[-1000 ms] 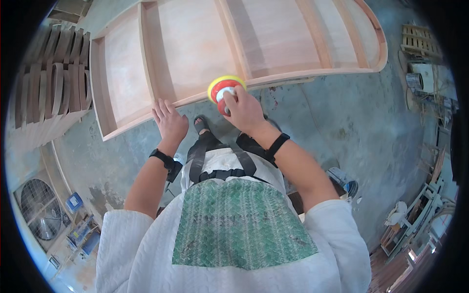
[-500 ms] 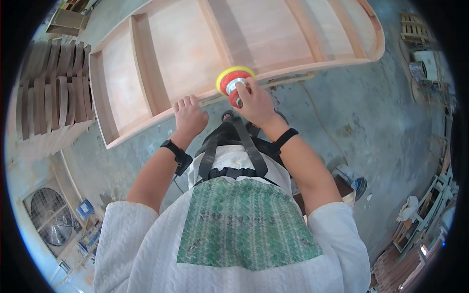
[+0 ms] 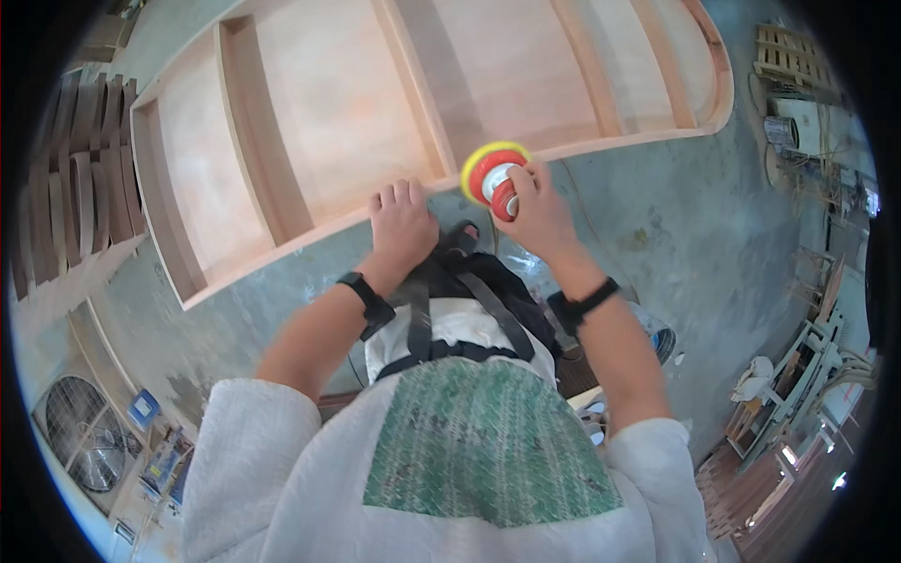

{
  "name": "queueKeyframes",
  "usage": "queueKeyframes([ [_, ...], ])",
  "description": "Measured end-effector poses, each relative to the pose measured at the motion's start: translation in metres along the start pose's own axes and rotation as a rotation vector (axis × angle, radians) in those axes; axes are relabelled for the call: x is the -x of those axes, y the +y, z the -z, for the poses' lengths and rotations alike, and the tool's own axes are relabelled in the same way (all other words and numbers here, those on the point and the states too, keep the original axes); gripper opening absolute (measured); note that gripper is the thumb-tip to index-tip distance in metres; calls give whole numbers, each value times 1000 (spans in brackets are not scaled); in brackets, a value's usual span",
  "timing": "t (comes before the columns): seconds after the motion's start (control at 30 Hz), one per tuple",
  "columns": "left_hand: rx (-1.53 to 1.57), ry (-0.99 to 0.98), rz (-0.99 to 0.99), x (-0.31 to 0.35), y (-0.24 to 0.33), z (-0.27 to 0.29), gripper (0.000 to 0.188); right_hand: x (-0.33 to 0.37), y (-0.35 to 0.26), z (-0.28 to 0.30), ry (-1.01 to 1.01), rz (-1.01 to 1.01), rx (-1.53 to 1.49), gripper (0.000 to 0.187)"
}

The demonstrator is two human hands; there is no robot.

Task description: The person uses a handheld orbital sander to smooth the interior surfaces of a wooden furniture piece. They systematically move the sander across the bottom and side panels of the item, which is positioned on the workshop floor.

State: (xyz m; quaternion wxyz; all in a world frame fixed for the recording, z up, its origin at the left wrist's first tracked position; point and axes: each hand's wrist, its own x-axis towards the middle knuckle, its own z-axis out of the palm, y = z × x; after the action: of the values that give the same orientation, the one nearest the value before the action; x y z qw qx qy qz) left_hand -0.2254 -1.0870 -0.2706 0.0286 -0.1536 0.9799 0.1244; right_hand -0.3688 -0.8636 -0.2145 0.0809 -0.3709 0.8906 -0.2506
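Observation:
In front of me lies a large pale wooden frame (image 3: pixel 333 214) with cross slats and a rounded right end. My right hand (image 3: pixel 540 214) is closed around a red orbital sander (image 3: pixel 492 174) with a yellow pad. The pad is tilted against the near rail of the frame, right of the middle; exact contact is hard to make out. My left hand (image 3: pixel 404 223) rests with its fingers over the same rail, left of the sander, and appears to grip it. Both wrists wear black bands.
Curved brown wooden pieces (image 3: pixel 80 178) stand stacked at the left. A large fan (image 3: pixel 86 427) and a blue container (image 3: pixel 144 409) are at lower left. A pallet (image 3: pixel 793 54) is at far right, with stacked timber and frames (image 3: pixel 784 394) below it. Concrete floor (image 3: pixel 694 253) lies between.
My right hand has moved the sander rightward along the near rail. The left hand has slid right along it too. The whole view has shifted slightly.

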Motion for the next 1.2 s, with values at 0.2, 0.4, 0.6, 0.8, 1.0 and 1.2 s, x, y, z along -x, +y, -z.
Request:
queueKeyframes([
  [0.2, 45, 38, 19, -9, 13, 2, 45, -11, 15, 25, -3, -135, 45, 71],
  [0.4, 47, 46, 99, -23, 53, -1, 43, 13, 69, 21, 100, 62, -1, 71],
  [0.6, -35, 97, 295, -31, 98, -8, 75, -3, 77, 77, -97, -42, 26, 70],
  [0.8, -85, 80, 416, -43, 148, -22, 97, 6, 149, 92, -21, 168, -27, 70],
  [1.0, -103, 99, 363, -55, 189, -35, 96, 8, 172, 130, -157, 163, 31, 67],
  [1.2, -147, 63, 275, -72, 222, -30, 82, 25, 228, 103, 162, 172, -43, 69],
])
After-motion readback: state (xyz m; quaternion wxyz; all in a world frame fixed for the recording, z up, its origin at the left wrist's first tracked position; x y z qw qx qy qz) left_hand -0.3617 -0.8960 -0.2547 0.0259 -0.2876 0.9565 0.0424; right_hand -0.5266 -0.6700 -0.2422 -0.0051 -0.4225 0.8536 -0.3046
